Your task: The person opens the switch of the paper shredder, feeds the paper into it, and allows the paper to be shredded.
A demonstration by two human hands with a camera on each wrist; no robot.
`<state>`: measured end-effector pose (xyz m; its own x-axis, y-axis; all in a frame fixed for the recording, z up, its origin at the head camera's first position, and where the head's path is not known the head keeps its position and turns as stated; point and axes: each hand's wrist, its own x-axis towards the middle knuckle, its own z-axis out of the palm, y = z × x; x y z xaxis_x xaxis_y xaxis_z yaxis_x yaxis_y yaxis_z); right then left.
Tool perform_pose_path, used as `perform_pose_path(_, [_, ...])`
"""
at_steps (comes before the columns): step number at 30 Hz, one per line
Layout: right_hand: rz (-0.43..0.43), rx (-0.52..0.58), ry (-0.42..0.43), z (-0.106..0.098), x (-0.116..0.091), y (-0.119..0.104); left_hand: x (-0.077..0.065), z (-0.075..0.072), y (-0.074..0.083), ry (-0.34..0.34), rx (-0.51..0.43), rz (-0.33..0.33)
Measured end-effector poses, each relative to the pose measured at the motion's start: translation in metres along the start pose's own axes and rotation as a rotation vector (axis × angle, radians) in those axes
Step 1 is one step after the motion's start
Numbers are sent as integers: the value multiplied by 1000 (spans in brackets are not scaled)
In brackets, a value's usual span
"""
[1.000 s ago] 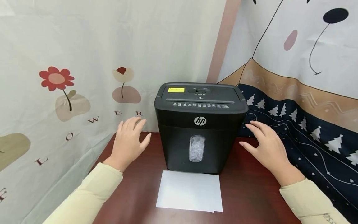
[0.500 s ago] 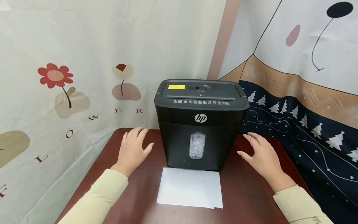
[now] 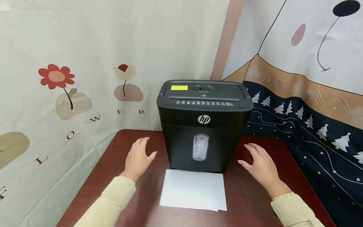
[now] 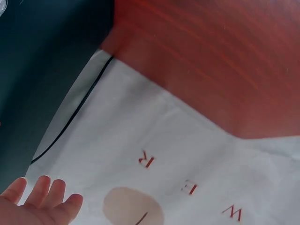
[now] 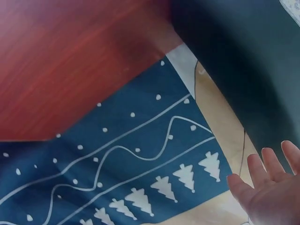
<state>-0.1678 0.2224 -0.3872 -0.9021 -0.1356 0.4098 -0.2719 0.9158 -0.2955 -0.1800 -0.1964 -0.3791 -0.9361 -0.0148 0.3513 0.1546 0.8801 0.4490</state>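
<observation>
A black HP paper shredder stands upright on the dark red table, paper scraps showing through its small front window. Flat in front of its base lie white sheets of paper, slightly offset at one corner. To the shredder's left is my left hand, fingers spread and thumb out, holding nothing. My right hand mirrors it on the other side, also with relaxed fingers and apart from the shredder. Each wrist view shows fingertips beside the shredder's dark side wall.
The red table ends close behind the shredder. A white curtain with flower prints and letters hangs at the back and left. On the right hangs a navy cloth with white trees. A power cord shows behind the shredder.
Both hands have come down and slightly inward, from beside the shredder's upper body to lower beside it. The head view has tipped a little downward. Shredder and paper stay put.
</observation>
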Motion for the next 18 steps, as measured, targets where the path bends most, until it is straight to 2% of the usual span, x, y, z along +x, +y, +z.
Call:
perform_pose_path(9, [82,33,-85,18,-9,3,-9,27,-7,-97,-102,-138])
perform_pose_path(18, [155,70,-160,36,-17,7,-20,52,-9,-127,-173,-204])
